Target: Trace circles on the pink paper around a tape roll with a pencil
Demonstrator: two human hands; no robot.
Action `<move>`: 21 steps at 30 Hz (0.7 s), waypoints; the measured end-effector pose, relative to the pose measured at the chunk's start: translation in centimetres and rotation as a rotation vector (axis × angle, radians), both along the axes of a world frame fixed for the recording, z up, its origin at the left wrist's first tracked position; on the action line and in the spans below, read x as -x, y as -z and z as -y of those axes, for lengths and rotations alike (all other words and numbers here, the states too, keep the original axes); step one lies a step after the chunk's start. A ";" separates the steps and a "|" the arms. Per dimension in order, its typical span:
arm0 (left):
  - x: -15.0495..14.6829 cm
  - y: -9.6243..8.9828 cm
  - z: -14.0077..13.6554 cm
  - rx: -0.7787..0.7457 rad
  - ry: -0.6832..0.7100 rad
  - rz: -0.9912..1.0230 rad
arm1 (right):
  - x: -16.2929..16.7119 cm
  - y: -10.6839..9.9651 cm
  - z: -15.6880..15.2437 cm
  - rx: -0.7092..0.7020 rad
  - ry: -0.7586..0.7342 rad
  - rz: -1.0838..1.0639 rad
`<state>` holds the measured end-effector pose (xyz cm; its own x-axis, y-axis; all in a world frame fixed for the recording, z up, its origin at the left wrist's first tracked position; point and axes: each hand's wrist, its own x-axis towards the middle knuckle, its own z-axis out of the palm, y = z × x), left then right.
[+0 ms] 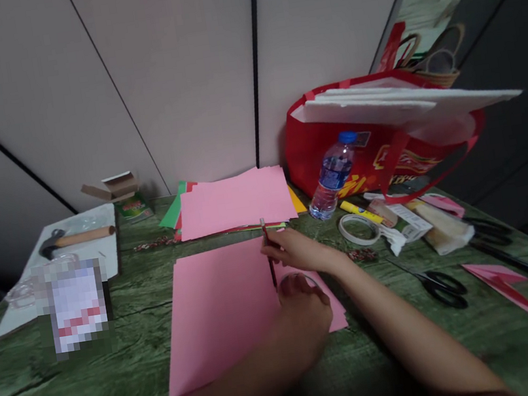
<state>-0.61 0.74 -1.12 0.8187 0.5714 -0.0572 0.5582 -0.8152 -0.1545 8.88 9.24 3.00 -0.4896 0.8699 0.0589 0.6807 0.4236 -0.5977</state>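
My right hand (296, 249) grips a dark pencil (270, 260), held nearly upright with its point down at the pink paper. Just below it, my left hand (307, 304) is closed on the sheet, its fingers curled at a round thing with a pale curved rim (300, 274); most of that thing is hidden, so its kind is unclear. Both hands are over the right part of a pink paper sheet (224, 310), which lies on further pink sheets. Behind it rests a stack of coloured paper (235, 202), pink on top.
To the right are a water bottle (333, 178), a tape roll (359, 230), a yellow glue stick (360, 212), scissors (435, 283) and folded pink paper (511, 293). A red bag (307, 152) stands behind. A hammer (76, 238) and small box (133, 204) are left.
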 end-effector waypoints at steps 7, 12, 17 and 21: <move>0.1 -0.9 -0.2 0.042 -0.027 0.021 | -1.8 0.6 -1.2 -0.058 0.106 0.069; -0.1 -1.5 -0.3 0.103 -0.012 -0.073 | -2.9 0.0 -1.4 -0.069 0.184 0.243; 0.1 -2.3 -0.5 0.129 0.012 -0.079 | -4.4 -0.4 -1.7 -0.117 0.191 0.336; 0.5 -2.8 -0.7 0.140 0.031 -0.051 | -4.8 0.2 -2.3 -0.028 0.249 -0.039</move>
